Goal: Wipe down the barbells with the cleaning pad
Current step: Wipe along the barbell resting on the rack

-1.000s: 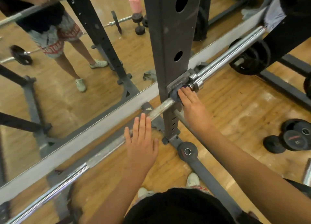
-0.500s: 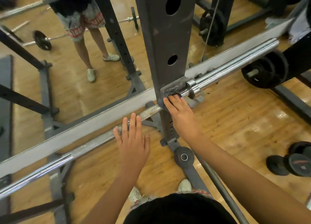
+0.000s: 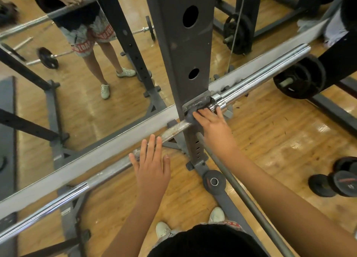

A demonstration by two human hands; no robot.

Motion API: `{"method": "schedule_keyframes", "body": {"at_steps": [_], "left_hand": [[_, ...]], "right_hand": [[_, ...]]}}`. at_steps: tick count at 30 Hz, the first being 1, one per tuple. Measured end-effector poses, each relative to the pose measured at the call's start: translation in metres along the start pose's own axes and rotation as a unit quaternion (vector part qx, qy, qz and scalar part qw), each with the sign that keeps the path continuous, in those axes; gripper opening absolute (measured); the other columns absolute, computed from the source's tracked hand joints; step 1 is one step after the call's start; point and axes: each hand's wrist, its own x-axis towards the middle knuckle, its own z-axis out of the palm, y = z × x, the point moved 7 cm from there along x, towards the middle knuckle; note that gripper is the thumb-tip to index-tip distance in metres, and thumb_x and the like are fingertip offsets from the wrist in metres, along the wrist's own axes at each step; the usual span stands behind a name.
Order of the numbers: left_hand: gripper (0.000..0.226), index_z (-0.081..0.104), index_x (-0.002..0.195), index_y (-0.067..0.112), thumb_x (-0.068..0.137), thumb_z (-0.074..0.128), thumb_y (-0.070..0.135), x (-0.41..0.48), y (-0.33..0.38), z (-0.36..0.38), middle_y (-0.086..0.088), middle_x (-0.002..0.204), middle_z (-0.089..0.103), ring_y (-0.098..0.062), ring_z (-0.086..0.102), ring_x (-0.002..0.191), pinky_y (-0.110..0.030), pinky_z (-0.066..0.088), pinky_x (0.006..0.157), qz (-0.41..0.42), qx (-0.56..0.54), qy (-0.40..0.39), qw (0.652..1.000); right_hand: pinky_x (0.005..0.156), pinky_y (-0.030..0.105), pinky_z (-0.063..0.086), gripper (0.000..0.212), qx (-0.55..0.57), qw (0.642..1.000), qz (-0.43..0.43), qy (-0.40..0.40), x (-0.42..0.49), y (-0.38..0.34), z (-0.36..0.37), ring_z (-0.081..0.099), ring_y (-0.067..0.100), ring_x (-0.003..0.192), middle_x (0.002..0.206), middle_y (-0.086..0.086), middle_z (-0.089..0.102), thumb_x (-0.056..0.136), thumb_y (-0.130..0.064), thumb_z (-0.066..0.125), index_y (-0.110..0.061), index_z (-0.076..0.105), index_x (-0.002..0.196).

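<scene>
A long steel barbell lies across the rack, chrome at its right sleeve and dull and rusty on the shaft left of the upright. A dark grey cleaning pad sits on the shaft just beside the collar. My right hand presses on it with fingers laid nearly straight over the pad and bar. My left hand rests flat on the shaft further left, fingers straight and together, holding nothing.
The grey rack upright stands right behind the pad. A wall mirror behind shows a person's reflection. A thin dark bar slants under my right forearm. Black plates hang at right and dumbbells lie on the wood floor.
The view has shifted up and to the left. Both hands stay at almost the same places on the bar, the right one still on the pad by the collar.
</scene>
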Motion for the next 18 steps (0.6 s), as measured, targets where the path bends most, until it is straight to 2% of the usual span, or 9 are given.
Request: {"method": "schedule_keyframes", "body": {"at_steps": [2,3,5,7,9,13,15,18], "left_hand": [[0.059,0.031,0.16,0.023,0.104,0.039,0.039,-0.001,0.0,0.001,0.003,0.167,0.027,-0.02,0.016,0.157,-0.064,0.009,0.123,0.004,-0.001,0.001,1.0],[0.059,0.03,0.161,0.023,0.104,0.039,0.039,-0.001,0.0,0.001,0.003,0.168,0.027,-0.021,0.016,0.157,-0.065,0.009,0.123,0.005,-0.001,0.003,1.0],[0.06,0.032,0.16,0.022,0.103,0.04,0.038,-0.001,0.001,0.001,0.002,0.167,0.028,-0.022,0.018,0.157,-0.066,0.01,0.122,0.006,-0.004,0.007,1.0],[0.06,0.033,0.16,0.02,0.103,0.042,0.037,-0.001,0.003,0.001,0.001,0.167,0.03,-0.023,0.019,0.156,-0.066,0.01,0.122,0.007,-0.005,0.009,1.0],[0.06,0.034,0.159,0.02,0.103,0.043,0.037,-0.001,0.003,0.001,0.001,0.166,0.03,-0.023,0.02,0.156,-0.065,0.009,0.122,0.008,-0.008,0.016,1.0],[0.061,0.032,0.16,0.02,0.103,0.044,0.037,-0.001,0.003,0.003,0.001,0.166,0.03,-0.023,0.019,0.156,-0.064,0.006,0.122,0.011,-0.002,0.026,1.0],[0.06,0.033,0.16,0.019,0.103,0.043,0.038,-0.001,0.004,0.003,0.0,0.166,0.031,-0.023,0.019,0.156,-0.064,0.005,0.122,0.005,-0.005,0.027,1.0],[0.06,0.033,0.16,0.02,0.104,0.043,0.039,-0.002,0.006,0.002,0.0,0.166,0.031,-0.023,0.018,0.156,-0.065,0.004,0.123,-0.003,-0.014,0.028,1.0]], "right_hand": [[0.112,0.06,0.039,0.065,0.017,0.998,0.068,-0.009,0.002,0.023,-0.008,0.047,0.037,0.122,0.131,0.016,0.063,0.072,0.015,0.067,-0.003,0.061,0.135],[0.113,0.059,0.038,0.065,0.02,0.997,0.076,-0.019,0.003,0.018,-0.006,0.049,0.041,0.123,0.132,0.017,0.061,0.073,0.015,0.066,-0.003,0.06,0.136],[0.117,0.054,0.035,0.067,0.023,0.998,0.047,-0.033,0.0,-0.01,0.006,0.051,0.042,0.128,0.134,0.019,0.06,0.072,0.014,0.068,-0.002,0.058,0.137],[0.115,0.051,0.036,0.067,0.032,0.999,0.005,-0.034,-0.005,-0.027,0.013,0.053,0.039,0.129,0.134,0.018,0.061,0.072,0.014,0.068,-0.002,0.058,0.136],[0.12,0.049,0.03,0.07,0.026,0.999,-0.01,-0.027,-0.003,-0.015,0.002,0.053,0.035,0.131,0.136,0.015,0.061,0.072,0.013,0.068,-0.003,0.057,0.139],[0.121,0.05,0.03,0.066,0.011,0.997,0.059,-0.039,0.003,0.01,-0.011,0.037,0.027,0.137,0.146,0.014,0.053,0.084,0.004,0.065,-0.005,0.048,0.147],[0.126,0.047,0.02,0.068,0.018,0.996,0.054,-0.067,0.0,-0.01,0.0,0.029,0.03,0.148,0.155,0.016,0.042,0.089,0.005,0.057,-0.004,0.038,0.153],[0.123,0.051,0.026,0.067,0.029,0.996,0.039,-0.076,-0.005,-0.019,0.008,0.024,0.033,0.152,0.159,0.015,0.037,0.092,0.007,0.051,-0.006,0.033,0.156]]}}
